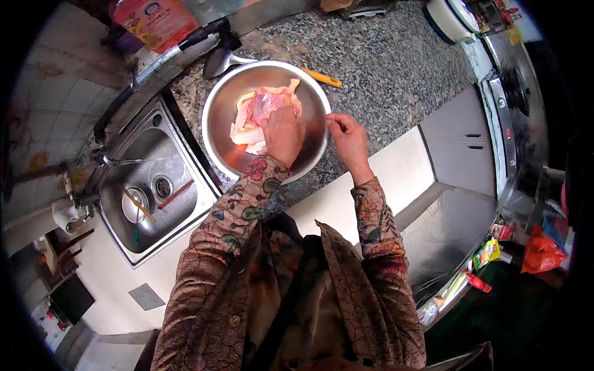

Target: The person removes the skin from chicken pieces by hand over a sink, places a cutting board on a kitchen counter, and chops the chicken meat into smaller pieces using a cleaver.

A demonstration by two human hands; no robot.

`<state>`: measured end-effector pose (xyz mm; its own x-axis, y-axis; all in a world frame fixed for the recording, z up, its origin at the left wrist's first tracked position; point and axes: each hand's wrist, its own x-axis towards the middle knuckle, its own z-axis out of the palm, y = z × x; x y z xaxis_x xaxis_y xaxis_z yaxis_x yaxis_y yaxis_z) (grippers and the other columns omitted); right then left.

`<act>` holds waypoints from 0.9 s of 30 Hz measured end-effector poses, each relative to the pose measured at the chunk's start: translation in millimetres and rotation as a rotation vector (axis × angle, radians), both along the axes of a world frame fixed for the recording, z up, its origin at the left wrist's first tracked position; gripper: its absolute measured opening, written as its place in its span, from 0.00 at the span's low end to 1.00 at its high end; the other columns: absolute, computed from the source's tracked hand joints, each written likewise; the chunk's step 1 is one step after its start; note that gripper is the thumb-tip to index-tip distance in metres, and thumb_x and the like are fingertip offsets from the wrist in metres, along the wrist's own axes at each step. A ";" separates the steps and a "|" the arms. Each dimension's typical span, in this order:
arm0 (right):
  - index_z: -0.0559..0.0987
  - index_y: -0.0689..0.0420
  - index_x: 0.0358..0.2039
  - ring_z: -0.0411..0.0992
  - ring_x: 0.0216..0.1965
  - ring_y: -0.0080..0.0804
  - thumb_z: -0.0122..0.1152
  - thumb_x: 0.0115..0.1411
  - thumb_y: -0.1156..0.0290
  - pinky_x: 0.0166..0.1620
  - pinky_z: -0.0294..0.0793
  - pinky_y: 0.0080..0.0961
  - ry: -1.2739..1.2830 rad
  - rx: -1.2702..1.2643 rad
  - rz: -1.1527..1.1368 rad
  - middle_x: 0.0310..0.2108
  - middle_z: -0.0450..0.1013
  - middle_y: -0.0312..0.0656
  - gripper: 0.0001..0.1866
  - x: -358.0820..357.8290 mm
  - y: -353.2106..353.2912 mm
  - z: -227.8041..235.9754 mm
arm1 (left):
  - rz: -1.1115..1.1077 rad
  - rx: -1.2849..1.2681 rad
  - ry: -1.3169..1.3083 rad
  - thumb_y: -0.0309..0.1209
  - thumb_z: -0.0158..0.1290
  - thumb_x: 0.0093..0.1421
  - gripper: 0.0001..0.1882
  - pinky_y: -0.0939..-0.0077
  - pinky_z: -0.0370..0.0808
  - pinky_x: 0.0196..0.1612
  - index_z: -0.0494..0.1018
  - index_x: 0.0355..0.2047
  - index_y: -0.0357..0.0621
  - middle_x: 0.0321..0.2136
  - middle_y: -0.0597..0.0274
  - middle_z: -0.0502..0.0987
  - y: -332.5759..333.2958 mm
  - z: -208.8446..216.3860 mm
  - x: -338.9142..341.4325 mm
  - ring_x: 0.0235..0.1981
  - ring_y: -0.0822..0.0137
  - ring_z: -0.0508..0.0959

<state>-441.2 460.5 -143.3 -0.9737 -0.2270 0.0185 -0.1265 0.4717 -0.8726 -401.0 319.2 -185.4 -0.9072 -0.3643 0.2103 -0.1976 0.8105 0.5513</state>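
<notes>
On the worktop: a steel bowl [219, 123] rests near the sink side of the speckled worktop [396, 68].
Meat: raw, pink and pale, the meat [266, 102] lies inside the bowl, toward its middle, some of it hidden by a hand.
Left hand: reaching into the bowl, the left hand [284, 136] touches the meat, knuckles up; its fingertips are hidden, so I cannot tell how firmly that grip is closed.
Right hand: at the bowl's right edge, the right hand [351, 143] has its grip pinched on the rim, thumb and forefinger together.
Sleeves: both arms wear brown sleeves [229, 210] patterned with flowers.
Handle: an orange handle [322, 77] juts out just beyond the bowl's far edge.
Utensil: a metal utensil [226, 62] lies beside the bowl, far left.
Sink: left of the bowl, the steel sink [145, 167] holds a white dish [131, 211] and a reddish stick [175, 194] near the drain [162, 185].
Far side: a jug [154, 28] of pink liquid stands at upper left, a white cooker [447, 21] at upper right.
Right edge: a red bag [543, 252] sits well apart from the hands.
</notes>
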 end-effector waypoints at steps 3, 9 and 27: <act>0.79 0.61 0.33 0.72 0.25 0.31 0.57 0.54 0.74 0.32 0.71 0.24 -0.044 0.034 -0.012 0.27 0.74 0.44 0.08 2.4 -5.2 -0.2 | 0.010 0.075 -0.041 0.31 0.54 0.46 0.12 0.58 0.63 0.42 0.68 0.32 0.43 0.29 0.56 0.72 -3.7 3.7 1.3 0.36 0.55 0.72; 0.77 0.63 0.38 0.75 0.33 0.40 0.51 0.57 0.75 0.36 0.72 0.30 -0.173 0.117 0.163 0.32 0.75 0.51 0.10 11.3 -33.3 -5.5 | 0.058 0.222 0.183 0.31 0.55 0.48 0.13 0.55 0.68 0.32 0.66 0.29 0.37 0.25 0.45 0.71 -15.4 -3.5 2.4 0.29 0.46 0.72; 0.71 0.64 0.47 0.72 0.37 0.23 0.47 0.59 0.77 0.39 0.71 0.18 -0.533 -0.422 0.082 0.39 0.72 0.40 0.15 28.0 -35.2 35.6 | -0.086 0.453 0.351 0.29 0.53 0.49 0.09 0.59 0.69 0.31 0.67 0.28 0.38 0.25 0.49 0.72 -20.4 51.4 10.3 0.29 0.48 0.73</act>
<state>-413.2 425.3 -107.8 -0.8541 -0.3794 -0.3557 0.3509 0.0845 -0.9326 -390.7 298.9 -134.1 -0.8415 -0.4164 0.3442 0.1156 0.4837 0.8676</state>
